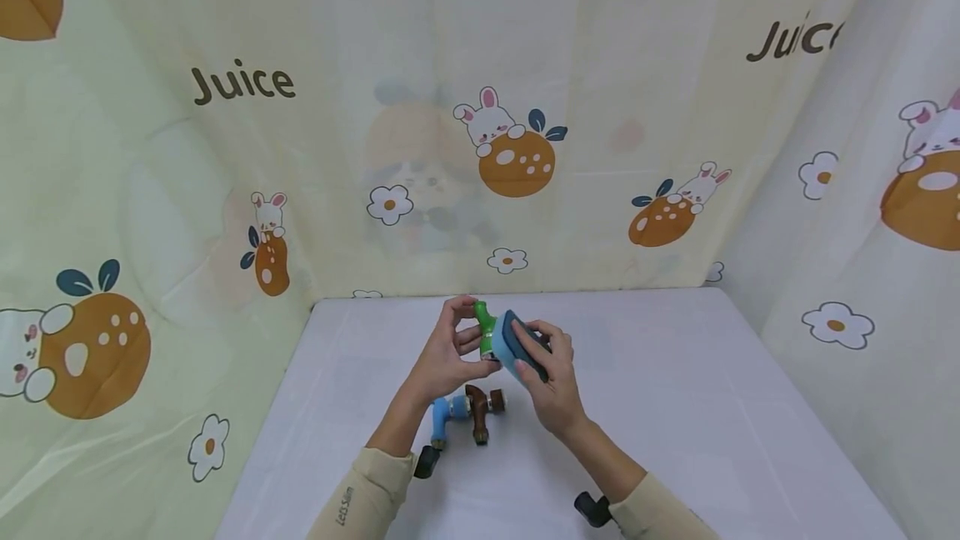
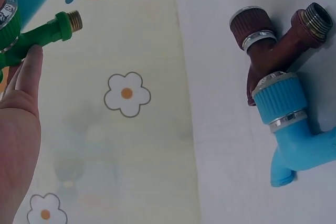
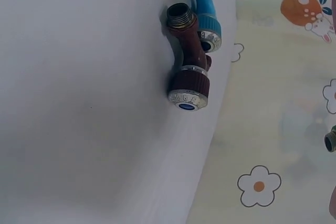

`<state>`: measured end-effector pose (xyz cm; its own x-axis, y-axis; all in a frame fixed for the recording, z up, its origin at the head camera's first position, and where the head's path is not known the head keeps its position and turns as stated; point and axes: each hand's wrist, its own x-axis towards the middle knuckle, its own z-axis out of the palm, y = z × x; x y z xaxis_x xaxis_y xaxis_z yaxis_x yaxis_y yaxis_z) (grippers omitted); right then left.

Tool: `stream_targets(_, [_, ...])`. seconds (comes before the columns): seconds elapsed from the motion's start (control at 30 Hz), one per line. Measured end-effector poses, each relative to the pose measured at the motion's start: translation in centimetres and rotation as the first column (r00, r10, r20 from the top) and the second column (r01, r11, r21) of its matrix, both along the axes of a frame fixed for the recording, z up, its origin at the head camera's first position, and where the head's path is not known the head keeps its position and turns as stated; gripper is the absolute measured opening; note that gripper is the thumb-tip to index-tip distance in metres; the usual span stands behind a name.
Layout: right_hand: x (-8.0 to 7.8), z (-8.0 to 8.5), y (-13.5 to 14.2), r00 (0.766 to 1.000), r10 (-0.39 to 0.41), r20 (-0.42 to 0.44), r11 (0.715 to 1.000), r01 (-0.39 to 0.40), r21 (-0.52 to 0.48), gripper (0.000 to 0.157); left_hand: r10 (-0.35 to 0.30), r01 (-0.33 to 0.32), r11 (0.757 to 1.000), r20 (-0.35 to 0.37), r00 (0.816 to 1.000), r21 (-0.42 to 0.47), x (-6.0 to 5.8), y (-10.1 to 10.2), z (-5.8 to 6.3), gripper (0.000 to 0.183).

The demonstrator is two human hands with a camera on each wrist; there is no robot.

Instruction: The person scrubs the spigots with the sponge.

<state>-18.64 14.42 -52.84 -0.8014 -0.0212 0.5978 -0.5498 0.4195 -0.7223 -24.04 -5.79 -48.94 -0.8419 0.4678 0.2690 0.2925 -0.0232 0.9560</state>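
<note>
left hand (image 1: 442, 363) holds green faucet (image 1: 486, 330) mid-frame, right hand (image 1: 557, 383) grips scrub sponge (image 1: 506, 347). i'd keep the faucet steady, sponge flat.

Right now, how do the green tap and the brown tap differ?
Colour: the green tap is bright green; the brown tap is dark brown.
Position: the green tap is up in the left hand; the brown tap lies on the white table.
Neighbours: the green tap is next to the blue sponge, the brown tap beside the blue tap.
Both have a threaded metal end.
</note>
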Motion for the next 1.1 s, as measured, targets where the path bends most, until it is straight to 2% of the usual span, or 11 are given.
stream_targets(0.1, [0.0,0.0,-0.2,1.0,0.0,-0.002,1.0,0.0,0.004,0.052,-0.001,0.001,1.0,-0.026,1.0,-0.027,0.0,-0.1,0.1,0.096])
stream_targets(0.3, [-0.3,0.3,-0.6,0.998,-0.016,0.055,1.0,0.016,-0.002,0.051,0.067,-0.093,0.98,-0.145,0.987,-0.177,0.0,0.0,0.1,0.092])
stream_targets(0.47, [-0.8,0.8,-0.9,0.988,-0.051,0.148,0.998,0.056,-0.03,0.049,0.056,-0.088,0.972,-0.153,0.987,-0.218,0.2,0.5,-0.2,0.095])
stream_targets(0.83, [-1.7,1.9,-1.4,0.946,-0.144,0.291,0.986,0.163,-0.042,0.048,0.06,-0.098,0.976,-0.189,0.98,-0.196,0.3,1.1,-0.3,0.093])
stream_targets(1.1, [-2.5,1.5,-1.2,0.934,-0.207,0.29,0.976,0.217,-0.001,0.048,0.074,-0.106,0.976,-0.165,0.983,-0.193,0.3,1.1,-0.1,0.092])
